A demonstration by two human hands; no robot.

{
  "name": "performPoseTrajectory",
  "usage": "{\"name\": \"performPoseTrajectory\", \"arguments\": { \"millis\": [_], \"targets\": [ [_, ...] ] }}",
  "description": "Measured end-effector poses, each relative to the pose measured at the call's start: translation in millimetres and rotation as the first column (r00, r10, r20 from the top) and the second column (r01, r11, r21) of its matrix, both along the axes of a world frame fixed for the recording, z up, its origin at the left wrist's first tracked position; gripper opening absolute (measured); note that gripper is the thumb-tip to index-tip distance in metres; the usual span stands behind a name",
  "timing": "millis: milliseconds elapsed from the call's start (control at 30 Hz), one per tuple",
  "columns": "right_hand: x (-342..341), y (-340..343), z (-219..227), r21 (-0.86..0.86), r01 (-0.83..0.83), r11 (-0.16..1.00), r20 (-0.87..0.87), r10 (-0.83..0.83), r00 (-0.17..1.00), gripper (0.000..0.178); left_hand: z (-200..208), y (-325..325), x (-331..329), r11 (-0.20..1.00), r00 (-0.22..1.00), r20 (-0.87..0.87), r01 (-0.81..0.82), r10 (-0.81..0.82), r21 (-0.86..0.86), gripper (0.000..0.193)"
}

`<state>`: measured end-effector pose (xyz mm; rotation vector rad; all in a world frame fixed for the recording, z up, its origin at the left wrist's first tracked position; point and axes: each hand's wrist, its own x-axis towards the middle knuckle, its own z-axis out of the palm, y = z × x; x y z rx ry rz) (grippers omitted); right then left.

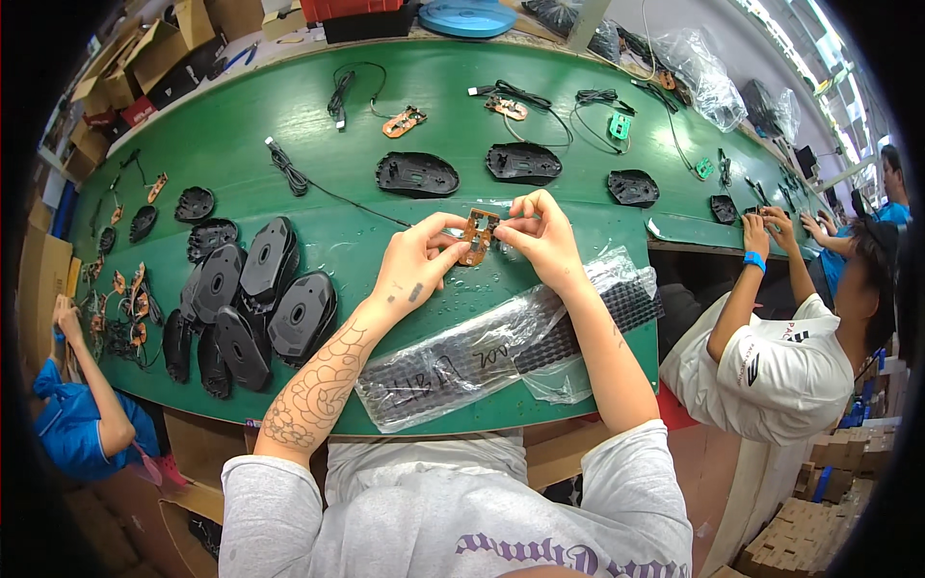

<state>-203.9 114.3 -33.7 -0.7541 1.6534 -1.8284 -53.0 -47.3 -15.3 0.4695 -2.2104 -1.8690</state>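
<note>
In front of me I hold a small orange-brown mouse circuit board (476, 241). My left hand (424, 255) pinches its left and lower edge between thumb and fingers. At its upper right edge, the closed thumb and forefinger of my right hand (541, 239) grip it and cover that corner. A black USB cable (287, 171), bundled at its far end, lies to the left and runs toward the board under my left hand. Just beyond my hands sit two open black mouse shells (418, 174) (522, 163). Under my right forearm lies a clear plastic bag (453, 361) of small black parts.
Black mouse covers (273, 258) are heaped to my left on the green table (318, 106). More cabled boards (405, 121) lie at the back, with another shell (633, 188) to the right. A co-worker in white (780, 366) works at right, one in blue (92, 424) at left.
</note>
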Motion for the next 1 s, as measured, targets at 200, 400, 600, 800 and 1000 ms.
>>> {"name": "performPoseTrajectory", "arguments": {
  "millis": [200, 400, 600, 800, 1000],
  "targets": [
    [-1, 1, 0, -0.036, -0.016, 0.999, 0.008, 0.016, 1.0, 0.038, 2, 0, 1, 0.999, 0.999, -0.021, 0.029, -0.029, -0.037, 0.025],
    [-5, 2, 2, -0.076, -0.053, 0.996, 0.101, 0.06, 0.993, 0.036, 5, 5, 2, 0.995, 0.994, -0.103, -0.037, 0.028, -0.087, 0.024],
    [-7, 4, 3, -0.115, 0.047, 0.992, 0.199, -0.023, 0.98, 0.033, -4, -7, 4, 0.864, 0.972, -0.209, -0.192, 0.103, -0.465, 0.016],
    [-9, 5, 6, -0.113, 0.04, 0.993, 0.255, -0.01, 0.967, 0.029, -15, -5, -1, 0.605, 0.976, -0.199, -0.213, 0.091, -0.768, 0.006],
    [-11, 6, 3, -0.127, 0.016, 0.992, 0.247, 0.015, 0.969, 0.029, -9, -7, -3, 0.682, 0.991, -0.073, -0.13, 0.113, -0.72, 0.009]
  ]
}}
